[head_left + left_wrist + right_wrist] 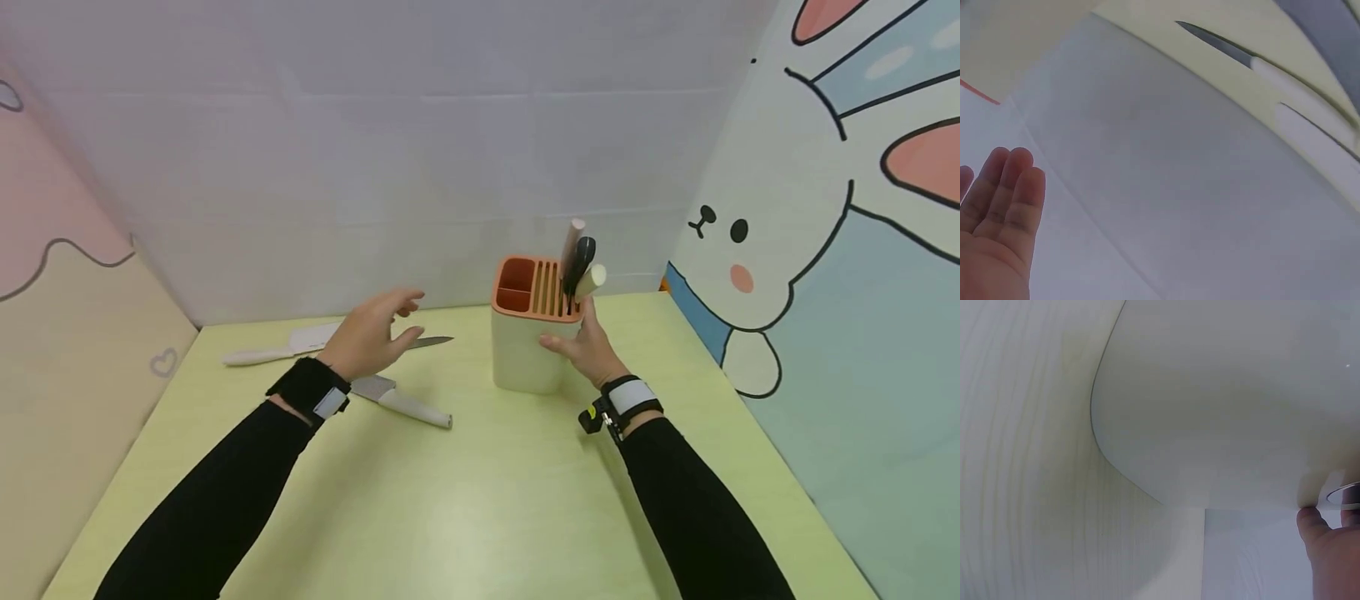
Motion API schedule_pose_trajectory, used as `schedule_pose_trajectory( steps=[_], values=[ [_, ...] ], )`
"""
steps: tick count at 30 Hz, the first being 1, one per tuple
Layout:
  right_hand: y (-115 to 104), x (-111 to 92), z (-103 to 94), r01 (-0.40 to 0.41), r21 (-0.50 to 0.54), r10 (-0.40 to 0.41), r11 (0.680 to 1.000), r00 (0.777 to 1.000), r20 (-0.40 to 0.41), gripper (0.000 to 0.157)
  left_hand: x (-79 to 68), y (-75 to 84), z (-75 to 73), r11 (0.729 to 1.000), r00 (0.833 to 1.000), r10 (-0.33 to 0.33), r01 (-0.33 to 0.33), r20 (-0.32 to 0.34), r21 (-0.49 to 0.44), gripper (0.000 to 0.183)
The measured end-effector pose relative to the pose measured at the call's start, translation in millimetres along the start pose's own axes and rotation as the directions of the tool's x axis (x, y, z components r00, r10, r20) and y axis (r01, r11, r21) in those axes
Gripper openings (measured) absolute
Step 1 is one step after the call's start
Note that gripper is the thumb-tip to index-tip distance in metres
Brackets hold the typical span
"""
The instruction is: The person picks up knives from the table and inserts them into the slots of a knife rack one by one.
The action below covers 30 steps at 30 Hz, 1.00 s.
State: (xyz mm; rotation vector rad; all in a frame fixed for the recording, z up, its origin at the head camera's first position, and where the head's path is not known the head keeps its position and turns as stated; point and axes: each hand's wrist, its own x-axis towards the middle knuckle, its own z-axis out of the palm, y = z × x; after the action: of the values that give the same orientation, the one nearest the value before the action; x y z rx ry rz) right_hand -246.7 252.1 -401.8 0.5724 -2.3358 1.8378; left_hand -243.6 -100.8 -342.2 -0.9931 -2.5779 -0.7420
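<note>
Black sleeves [217,500] are stretching over the pale table [465,517], nearest to the camera, and a dark band [309,390] is sitting on the left wrist. On the right side of the table's middle, close to the wall [375,183], the block [525,358] is standing upright. Its orange top [517,275] is holding three handles in the right part: a black one [581,260], a pale one [573,240] and a cream one [592,280].

The right hand [592,354] is holding the block at its right front corner, the thumb lying on the front and the other fingers partly hidden at the side. The left hand [367,333] is hanging over the knives with nothing in it; its thumb is standing apart from the bent fingers, and in the left wrist view three fingers [1022,197] are lying together. Around this hand, a white blade [309,336], a small knife [433,342] and a white-handled knife [412,407] are lying on the table.
</note>
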Motion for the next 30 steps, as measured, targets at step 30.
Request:
schedule_pose_trajectory(
  steps=[30],
  values=[
    [-0.2, -1.8, 0.8, -0.045, -0.016, 0.046, 0.999, 0.999, 0.009, 0.101, -176.3, -188.9, -61.9, 0.829, 0.878, -0.477, 0.463, -0.035, 0.313, 0.063]
  ],
)
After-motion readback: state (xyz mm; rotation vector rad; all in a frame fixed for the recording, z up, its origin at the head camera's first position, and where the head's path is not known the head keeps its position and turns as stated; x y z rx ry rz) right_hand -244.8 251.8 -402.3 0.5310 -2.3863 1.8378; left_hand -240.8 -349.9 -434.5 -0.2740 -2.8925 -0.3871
